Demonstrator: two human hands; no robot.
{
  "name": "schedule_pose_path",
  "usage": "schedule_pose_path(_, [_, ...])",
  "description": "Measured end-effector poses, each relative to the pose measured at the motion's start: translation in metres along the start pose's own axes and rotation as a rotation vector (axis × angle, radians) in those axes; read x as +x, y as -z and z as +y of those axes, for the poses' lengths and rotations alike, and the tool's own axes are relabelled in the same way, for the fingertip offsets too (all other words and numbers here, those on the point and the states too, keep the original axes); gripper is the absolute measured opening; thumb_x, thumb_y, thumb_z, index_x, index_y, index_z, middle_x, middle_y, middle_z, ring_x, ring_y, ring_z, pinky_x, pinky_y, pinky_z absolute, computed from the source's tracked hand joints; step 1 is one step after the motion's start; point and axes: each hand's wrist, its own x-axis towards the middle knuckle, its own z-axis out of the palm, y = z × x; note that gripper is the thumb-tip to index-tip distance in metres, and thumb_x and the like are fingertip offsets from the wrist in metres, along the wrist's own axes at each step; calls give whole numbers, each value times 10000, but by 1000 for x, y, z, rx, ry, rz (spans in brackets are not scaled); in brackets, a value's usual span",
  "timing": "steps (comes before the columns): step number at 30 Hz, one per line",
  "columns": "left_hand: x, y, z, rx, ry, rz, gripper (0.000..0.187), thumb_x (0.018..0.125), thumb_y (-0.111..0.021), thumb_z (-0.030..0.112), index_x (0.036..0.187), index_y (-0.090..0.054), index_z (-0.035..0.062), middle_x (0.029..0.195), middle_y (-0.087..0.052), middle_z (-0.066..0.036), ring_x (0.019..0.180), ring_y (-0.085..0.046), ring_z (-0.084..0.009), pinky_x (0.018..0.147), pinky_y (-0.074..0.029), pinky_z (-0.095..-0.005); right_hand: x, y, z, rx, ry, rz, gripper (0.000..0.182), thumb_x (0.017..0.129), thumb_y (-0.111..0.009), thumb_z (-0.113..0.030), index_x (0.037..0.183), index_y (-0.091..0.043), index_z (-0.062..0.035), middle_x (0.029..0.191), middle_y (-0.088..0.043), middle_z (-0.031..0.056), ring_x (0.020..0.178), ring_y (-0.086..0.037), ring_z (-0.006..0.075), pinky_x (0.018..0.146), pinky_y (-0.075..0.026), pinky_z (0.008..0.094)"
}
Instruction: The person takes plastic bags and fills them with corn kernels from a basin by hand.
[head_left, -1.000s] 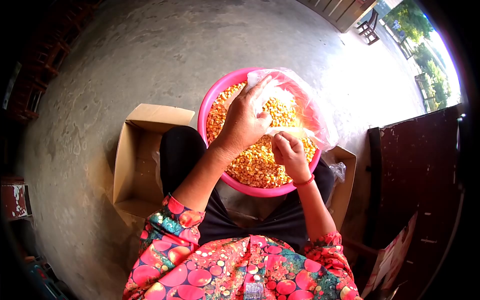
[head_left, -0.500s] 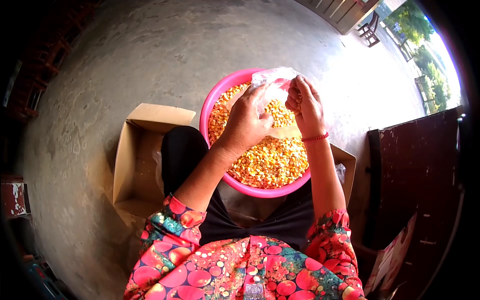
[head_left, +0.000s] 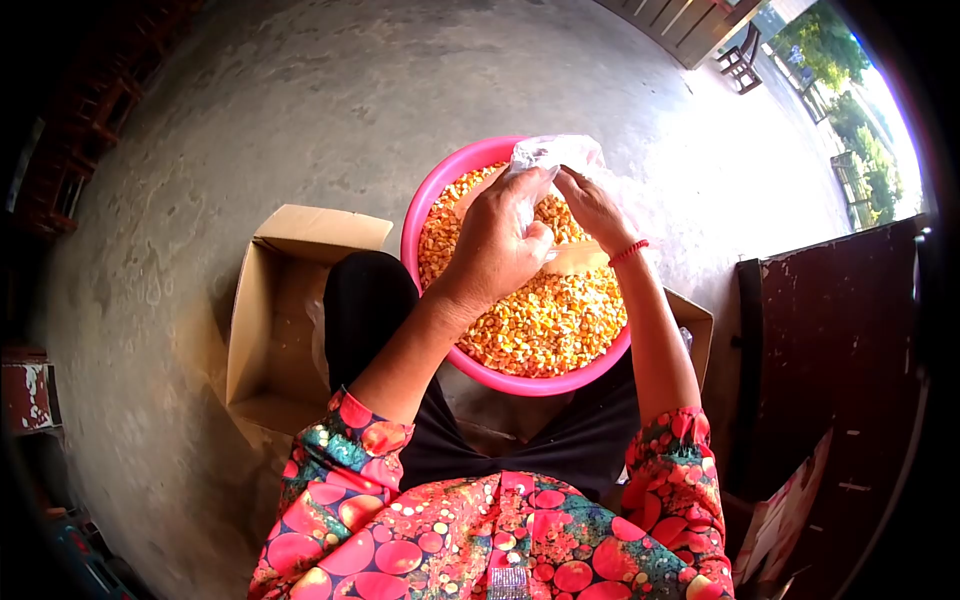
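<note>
A pink basin (head_left: 412, 225) full of yellow-orange corn kernels (head_left: 545, 325) stands between my knees. Over its far part, my left hand (head_left: 500, 235) grips a clear plastic bag (head_left: 560, 150) near its mouth. My right hand (head_left: 597, 212) is palm down against the bag's right side, fingers drawn together at the opening. Its fingertips are hidden, and what they hold does not show. Beneath my hands, a tan flat piece (head_left: 578, 258), like cardboard, lies across the kernels.
An open cardboard box (head_left: 265, 330) sits left of my knee, and another box (head_left: 700, 350) is partly visible at the right. Dark red wooden furniture (head_left: 830, 350) stands at the right. A chair (head_left: 742, 65) is by the bright doorway.
My right hand has turned from an upright fist, with kernels showing in it, to palm down, moving left against the bag's mouth. My left hand and the bag have shifted slightly right.
</note>
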Motion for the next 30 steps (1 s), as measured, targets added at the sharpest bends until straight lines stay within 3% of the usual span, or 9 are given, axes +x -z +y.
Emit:
schedule_pose_path(3, [-1,0,4,-23,28,-27,504,692,-559,-52,1191,-489,-54,1129,-585,-224,1047,-582,-328,912,-452,-365,29,2,37,-280,59,-32,407,928,-379,-342,1004,-583,2,937,-603,247,889,-576,340,821,-429,400])
schedule_pose_path(4, [0,-1,4,-51,-7,9,511,673,-546,-73,1182,-492,-60,1117,-578,-235,1051,-570,-347,906,-458,-371,19,12,-6,-110,-65,69,384,917,-387,-335,964,-566,1,888,-580,242,864,-557,345,812,-420,408])
schedule_pose_path(5, [0,-3,3,-79,-41,45,520,655,-533,-95,1172,-495,-66,1106,-571,-246,1056,-559,-366,900,-463,-377,20,15,-9,-128,109,180,438,911,-400,-394,1003,-563,2,916,-590,217,899,-559,320,818,-418,393])
schedule_pose_path(11, [-1,-4,-5,-27,-21,53,587,654,-538,-92,1234,-461,-44,1158,-545,-258,1101,-526,-396,931,-440,-398,28,12,21,64,69,79,512,909,-430,-467,1062,-582,-3,985,-621,137,961,-564,262,862,-426,353])
schedule_pose_path(15, [4,-2,-1,-51,-87,55,642,658,-532,-90,1287,-416,-33,1205,-519,-263,1135,-505,-397,943,-433,-398,-5,23,-18,392,56,98,296,921,-510,-266,1047,-601,-13,966,-619,74,950,-565,159,801,-456,288])
schedule_pose_path(17, [5,0,3,-88,6,9,636,693,-497,-100,1316,-408,-8,1290,-492,-206,1233,-456,-297,1023,-353,-342,-33,30,-56,612,54,80,153,916,-523,-105,984,-599,10,900,-602,48,866,-567,95,718,-464,217])
schedule_pose_path(23, [6,0,2,-77,-33,36,633,696,-467,-110,1315,-422,11,1281,-504,-202,1224,-466,-288,1025,-351,-338,-101,16,-70,394,159,-170,57,810,-612,4,863,-600,22,778,-594,87,749,-591,166,663,-485,266])
schedule_pose_path(27, [5,-2,2,-72,-26,21,616,698,-471,-107,1302,-440,10,1277,-512,-193,1216,-475,-283,1020,-358,-337,-107,-30,-54,118,408,-163,203,738,-653,-42,937,-619,-30,961,-594,134,930,-570,321,805,-477,371])
schedule_pose_path(30, [3,-4,1,-99,-3,0,625,687,-456,-102,1301,-442,11,1281,-511,-184,1227,-465,-278,1029,-348,-337,-104,-53,-40,-178,521,-203,333,750,-634,-133,1079,-595,-97,1136,-537,116,1112,-479,318,936,-385,441])
